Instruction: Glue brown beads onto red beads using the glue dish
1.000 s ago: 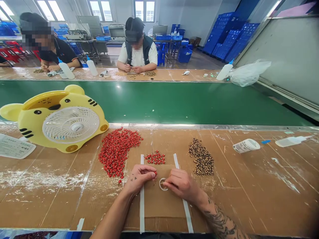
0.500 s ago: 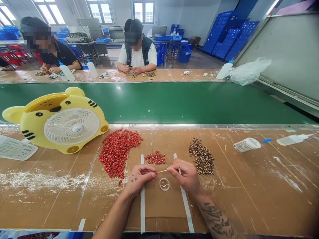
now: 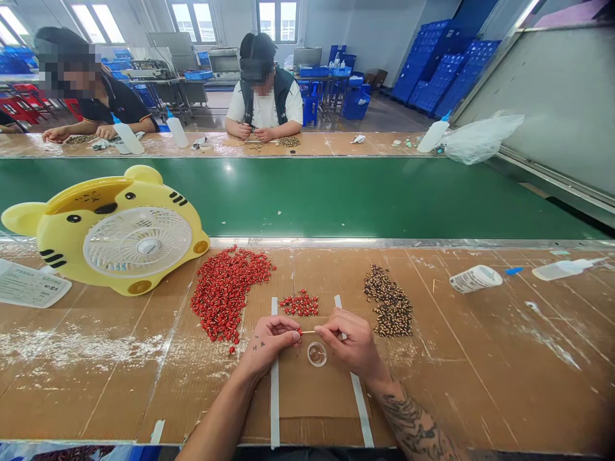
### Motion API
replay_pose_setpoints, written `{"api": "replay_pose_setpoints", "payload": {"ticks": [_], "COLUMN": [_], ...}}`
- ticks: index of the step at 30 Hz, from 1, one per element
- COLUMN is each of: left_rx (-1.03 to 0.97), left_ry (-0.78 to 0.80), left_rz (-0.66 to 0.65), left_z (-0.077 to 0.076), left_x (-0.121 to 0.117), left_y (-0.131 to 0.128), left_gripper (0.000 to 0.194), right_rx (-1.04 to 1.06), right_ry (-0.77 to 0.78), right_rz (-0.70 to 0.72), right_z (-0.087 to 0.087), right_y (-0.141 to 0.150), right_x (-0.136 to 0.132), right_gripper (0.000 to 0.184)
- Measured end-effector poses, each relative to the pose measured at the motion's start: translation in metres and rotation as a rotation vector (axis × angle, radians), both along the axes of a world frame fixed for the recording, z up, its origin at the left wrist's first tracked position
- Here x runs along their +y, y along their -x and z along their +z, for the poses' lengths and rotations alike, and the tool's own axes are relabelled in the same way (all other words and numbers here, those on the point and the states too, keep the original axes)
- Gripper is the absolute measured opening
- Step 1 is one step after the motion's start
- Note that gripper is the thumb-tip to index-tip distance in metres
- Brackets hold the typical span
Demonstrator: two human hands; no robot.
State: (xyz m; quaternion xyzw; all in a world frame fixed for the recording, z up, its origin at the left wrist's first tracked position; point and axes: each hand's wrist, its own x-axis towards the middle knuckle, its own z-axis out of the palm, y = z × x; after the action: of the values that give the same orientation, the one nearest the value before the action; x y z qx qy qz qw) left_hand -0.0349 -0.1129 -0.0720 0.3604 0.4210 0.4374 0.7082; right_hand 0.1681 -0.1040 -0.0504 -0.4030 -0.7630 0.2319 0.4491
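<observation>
Between the thumb and fingers of my left hand (image 3: 273, 342) is a small red piece (image 3: 300, 331), mostly covered by the fingertips. My right hand (image 3: 350, 340) pinches a thin pale stick (image 3: 310, 332), whose far end meets the red piece. Just below the stick, a small clear round dish (image 3: 317, 354) rests on a cardboard sheet (image 3: 317, 397) edged with white tape strips. A little group of red pieces (image 3: 298, 303) lies beyond my hands. To its left spreads a bigger red pile (image 3: 225, 291); to the right is a pile of black-and-gold pieces (image 3: 389, 304).
A yellow animal-faced fan (image 3: 125, 230) stands at left beside a labelled plastic bottle (image 3: 31, 285). At right lie a white tub (image 3: 475, 279) and a squeeze bottle (image 3: 562, 269). Beyond the green belt (image 3: 336, 192), two people (image 3: 264, 96) work at the far table.
My right hand has moved slightly left, bringing the stick's tip against the red piece. My left hand stays put. At far left, a co-worker's hands have moved apart.
</observation>
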Motion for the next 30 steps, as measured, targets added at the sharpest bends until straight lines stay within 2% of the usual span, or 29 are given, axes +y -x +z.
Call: {"api": "replay_pose_setpoints", "payload": {"ticks": [7, 14, 17, 20, 23, 26, 30], "left_rx": [0.041, 0.029, 0.029, 0.044, 0.053, 0.031, 0.022], "left_ry": [0.016, 0.013, 0.011, 0.006, -0.004, -0.011, -0.016], "left_rz": [0.007, 0.019, 0.014, -0.002, -0.006, -0.004, 0.000], "left_z": [0.001, -0.002, -0.003, -0.003, -0.001, 0.000, -0.001], "left_x": [-0.002, 0.000, 0.000, 0.000, 0.000, 0.000, -0.001], "left_y": [0.001, 0.001, 0.001, 0.001, 0.001, 0.000, 0.000], "left_gripper": [0.018, 0.019, 0.020, 0.020, 0.020, 0.021, 0.021], "right_rx": [-0.028, -0.399, -0.407, -0.437, -0.619, -0.807, -0.848], "right_ry": [0.019, 0.099, 0.132, 0.145, 0.195, 0.264, 0.271], "right_rz": [-0.006, 0.226, 0.143, -0.075, -0.221, -0.207, -0.137], "right_z": [0.004, 0.002, 0.001, 0.008, 0.016, 0.018, 0.009], "right_y": [-0.013, -0.031, -0.044, -0.069, -0.099, -0.117, -0.119], "right_x": [-0.006, -0.011, -0.005, 0.013, 0.036, 0.051, 0.057], "right_gripper": [0.037, 0.037, 0.038, 0.030, 0.018, 0.018, 0.018]}}
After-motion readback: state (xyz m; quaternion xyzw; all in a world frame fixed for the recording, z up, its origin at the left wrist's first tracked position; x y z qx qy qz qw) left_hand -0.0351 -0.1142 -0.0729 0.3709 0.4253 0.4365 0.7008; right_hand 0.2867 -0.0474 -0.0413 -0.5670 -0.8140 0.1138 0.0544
